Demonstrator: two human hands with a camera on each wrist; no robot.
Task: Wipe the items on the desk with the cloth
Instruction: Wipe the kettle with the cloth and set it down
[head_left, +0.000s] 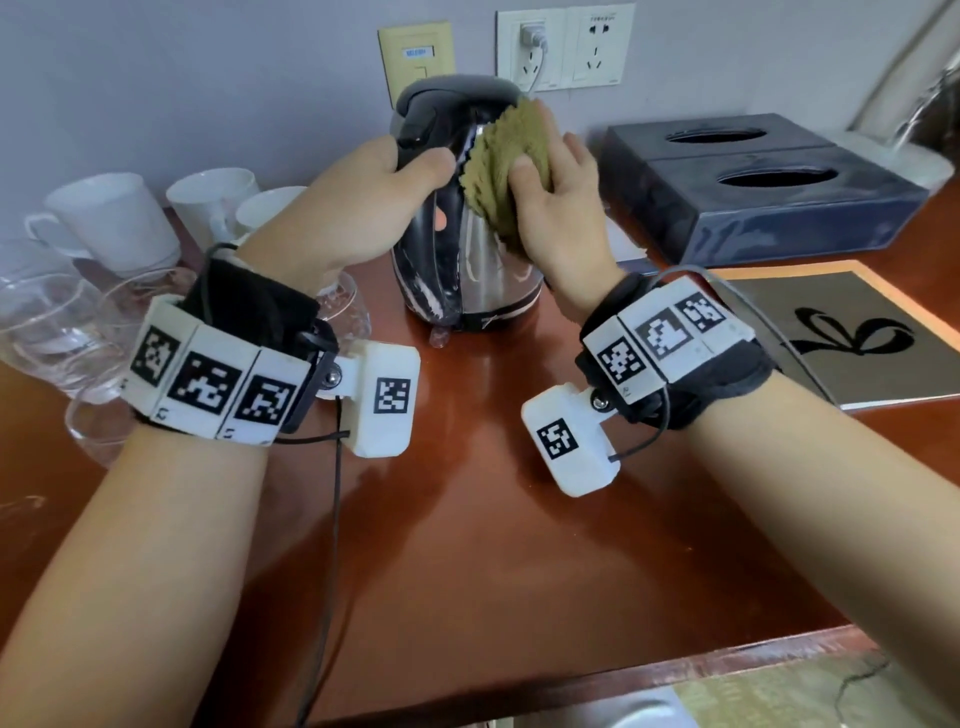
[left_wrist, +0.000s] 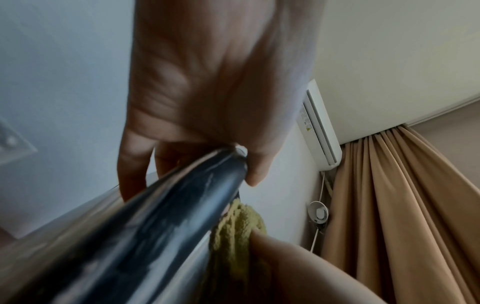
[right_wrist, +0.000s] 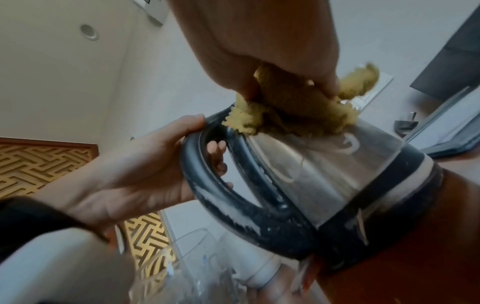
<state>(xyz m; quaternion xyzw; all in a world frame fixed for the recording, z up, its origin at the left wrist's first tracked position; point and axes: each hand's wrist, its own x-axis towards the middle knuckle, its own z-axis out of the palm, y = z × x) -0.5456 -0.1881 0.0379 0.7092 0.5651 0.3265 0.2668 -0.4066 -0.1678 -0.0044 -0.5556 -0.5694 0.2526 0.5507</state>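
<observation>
Left hand (head_left: 358, 202) is wrapped around the black handle (right_wrist: 207, 185) of the kettle (head_left: 467, 260), fingers curled through the loop and thumb on top, so it's clamped on tight and holding the thing steady. Right hand (head_left: 556, 202) is just across from it, on the other side of the handle, pressing the olive-green cloth (head_left: 511, 156) against the kettle's upper steel wall, with the thumb and fingers bunched into the cloth. The kettle sits on the brown desk (head_left: 493, 519), straight ahead of both hands.

So I'd say we're mid-wipe on the kettle body, up near the lid. Next move is probably dragging the cloth down and around the steel side while the left hand keeps the kettle from spinning or sliding. The handle looks scuffed and whitish in the right wrist view, so it likely needs a pass too, which would mean shifting the left grip.

Still to do, by the look of it: the white cups (head_left: 119, 223) and the glasses (head_left: 57, 322) out past the left hand, and the dark tissue box (head_left: 779, 197) off beyond the right one.
</observation>
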